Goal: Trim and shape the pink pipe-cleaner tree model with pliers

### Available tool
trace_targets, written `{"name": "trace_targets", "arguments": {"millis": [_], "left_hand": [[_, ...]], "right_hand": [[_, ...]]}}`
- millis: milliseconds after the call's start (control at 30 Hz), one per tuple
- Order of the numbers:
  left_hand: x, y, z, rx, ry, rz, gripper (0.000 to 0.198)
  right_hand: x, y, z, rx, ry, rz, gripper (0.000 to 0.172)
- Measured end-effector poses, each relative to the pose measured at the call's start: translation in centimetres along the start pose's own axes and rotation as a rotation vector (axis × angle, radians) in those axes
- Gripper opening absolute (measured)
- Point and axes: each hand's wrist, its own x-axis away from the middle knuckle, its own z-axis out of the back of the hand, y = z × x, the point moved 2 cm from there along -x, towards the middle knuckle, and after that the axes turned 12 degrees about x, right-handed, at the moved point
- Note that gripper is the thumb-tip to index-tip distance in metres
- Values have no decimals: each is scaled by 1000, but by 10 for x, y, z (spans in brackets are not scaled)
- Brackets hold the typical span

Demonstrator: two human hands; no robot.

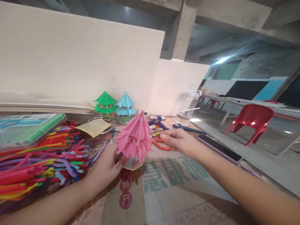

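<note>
A small pink pavilion model, with a two-tier roof of fuzzy pipe cleaners, stands upright on a pale base at the centre. My left hand grips that base at its left side, the thumb at its near edge. To the right, my right hand is closed in a pinch beside a small yellow piece; whether the fingers hold it is unclear. Behind the fingers lie a blue glue gun and a tool with orange-red handles, partly covered by my hand.
Green and light-blue pavilion models stand at the back by a white board. Heaped pipe cleaners and a plastic case fill the left. A clear jug, dark-handled pliers and a phone are right.
</note>
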Motion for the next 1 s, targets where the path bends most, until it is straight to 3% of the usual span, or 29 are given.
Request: {"name": "trace_targets", "arguments": {"millis": [367,600,1000], "left_hand": [[1,-4,0,-2,16,25,31],[0,-1,0,2,26,-27,34],[4,-13,-1,61,15,20,37]], "right_hand": [[-2,4,-5,-150,-42,-16,58],[-2,4,-5,-84,-24,22,54],[-4,4,-6,-15,29,66,43]]}}
